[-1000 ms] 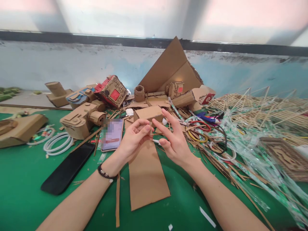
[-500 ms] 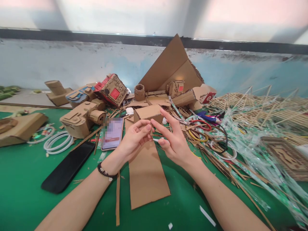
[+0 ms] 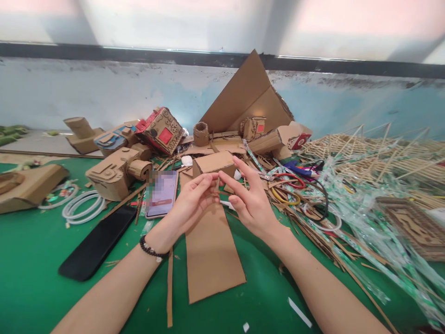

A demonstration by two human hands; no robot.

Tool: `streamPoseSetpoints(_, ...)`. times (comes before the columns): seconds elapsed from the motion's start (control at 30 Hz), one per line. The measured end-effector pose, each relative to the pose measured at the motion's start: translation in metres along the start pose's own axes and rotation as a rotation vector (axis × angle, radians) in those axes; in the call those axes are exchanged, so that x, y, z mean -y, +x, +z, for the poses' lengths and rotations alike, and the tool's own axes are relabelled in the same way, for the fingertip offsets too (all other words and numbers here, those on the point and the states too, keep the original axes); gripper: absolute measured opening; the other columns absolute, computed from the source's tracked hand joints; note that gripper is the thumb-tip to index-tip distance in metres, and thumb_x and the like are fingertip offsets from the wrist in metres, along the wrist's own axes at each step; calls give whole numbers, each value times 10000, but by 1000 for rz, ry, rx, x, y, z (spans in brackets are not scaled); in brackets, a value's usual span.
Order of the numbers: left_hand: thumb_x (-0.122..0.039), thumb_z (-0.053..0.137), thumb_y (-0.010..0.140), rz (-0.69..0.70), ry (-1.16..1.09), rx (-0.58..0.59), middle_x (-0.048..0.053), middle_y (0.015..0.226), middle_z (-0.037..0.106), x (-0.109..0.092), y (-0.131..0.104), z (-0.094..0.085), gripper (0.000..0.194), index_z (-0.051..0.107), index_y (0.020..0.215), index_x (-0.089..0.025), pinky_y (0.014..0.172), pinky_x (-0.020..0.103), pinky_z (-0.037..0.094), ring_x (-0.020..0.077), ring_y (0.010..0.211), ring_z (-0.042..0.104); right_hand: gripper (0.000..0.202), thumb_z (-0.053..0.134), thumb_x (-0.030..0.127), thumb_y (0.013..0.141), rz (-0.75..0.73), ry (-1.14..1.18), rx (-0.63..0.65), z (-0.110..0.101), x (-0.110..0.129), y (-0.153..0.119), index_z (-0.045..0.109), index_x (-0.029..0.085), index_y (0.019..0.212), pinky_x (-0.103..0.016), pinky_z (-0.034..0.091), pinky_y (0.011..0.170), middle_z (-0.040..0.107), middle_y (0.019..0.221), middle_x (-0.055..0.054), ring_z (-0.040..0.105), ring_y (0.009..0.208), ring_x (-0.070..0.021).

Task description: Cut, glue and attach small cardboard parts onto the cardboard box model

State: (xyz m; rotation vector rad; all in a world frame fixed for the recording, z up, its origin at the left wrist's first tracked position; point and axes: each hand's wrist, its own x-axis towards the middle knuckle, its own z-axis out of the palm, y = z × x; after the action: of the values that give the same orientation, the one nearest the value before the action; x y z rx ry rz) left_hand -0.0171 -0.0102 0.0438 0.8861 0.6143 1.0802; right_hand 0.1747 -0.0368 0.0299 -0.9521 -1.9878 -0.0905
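Observation:
My left hand [image 3: 195,200] is closed, pinching a small narrow cardboard piece [image 3: 217,183] upright between thumb and fingers. From the right, my right hand [image 3: 253,199] reaches in, its index fingertip at the top of that piece and its middle finger stretched out. A slim white nozzle-like tip [image 3: 226,203] pokes out below the right thumb and seems tucked in that hand; the rest of it is hidden. Beneath both hands lies a long flat cardboard sheet [image 3: 213,260]. A closed cardboard box [image 3: 213,163] sits just behind the fingers.
Left of my hands lie a phone [image 3: 167,192], a black flat case [image 3: 99,243] and a cardboard camera model [image 3: 113,174]. Scissors [image 3: 290,181], cardboard strips and clear plastic wrappings [image 3: 361,222] crowd the right. A large folded cardboard sheet [image 3: 239,93] leans on the wall.
The small piece shows more clearly between my left fingers, which have shifted slightly. My right thumb has moved a little, and the white tip under it tilts differently.

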Motion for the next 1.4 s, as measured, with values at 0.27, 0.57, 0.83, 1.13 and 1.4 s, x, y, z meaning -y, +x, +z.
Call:
streamPoseSetpoints(0.27,-370,777,917,-10,9,81,116,1469,654,0,-1,-1,355,789,1239,-222,943,337,593,294,1308,624,511,412,445,1107,35,-40,-11,2,-4,-1,450,334,1604,-547,447,1189,302,1721,-106,383,1543,-317)
streamPoseSetpoints(0.57,-219,773,907,0,38,229,49,1632,505,1,-5,2,464,726,1361,-304,1074,357,534,330,1565,368,591,613,262,1034,10,-59,-111,4,-4,0,452,326,1599,-528,497,1150,383,1675,-126,475,1468,-321)
streamPoseSetpoints(0.83,-212,734,941,-23,7,291,53,1638,493,2,-5,2,462,704,1393,-304,1188,495,462,371,1570,349,506,672,176,991,-44,-114,-197,-1,-3,4,595,272,1482,-533,539,1099,498,1584,-163,524,1407,-332)
streamPoseSetpoints(1.13,-218,723,951,-33,-11,291,65,1628,510,1,-6,4,462,694,1402,-314,1145,487,509,371,1531,419,431,637,144,1001,-43,-123,-225,-1,-2,4,662,273,1411,-537,554,1081,532,1559,-147,547,1375,-323)
streamPoseSetpoints(1.4,-243,760,926,-13,8,234,94,1572,571,2,-4,3,431,728,1355,-280,1077,474,564,368,1488,478,358,663,98,975,-67,-141,-265,-4,0,5,718,234,1301,-517,571,1041,613,1441,-171,587,1302,-308)
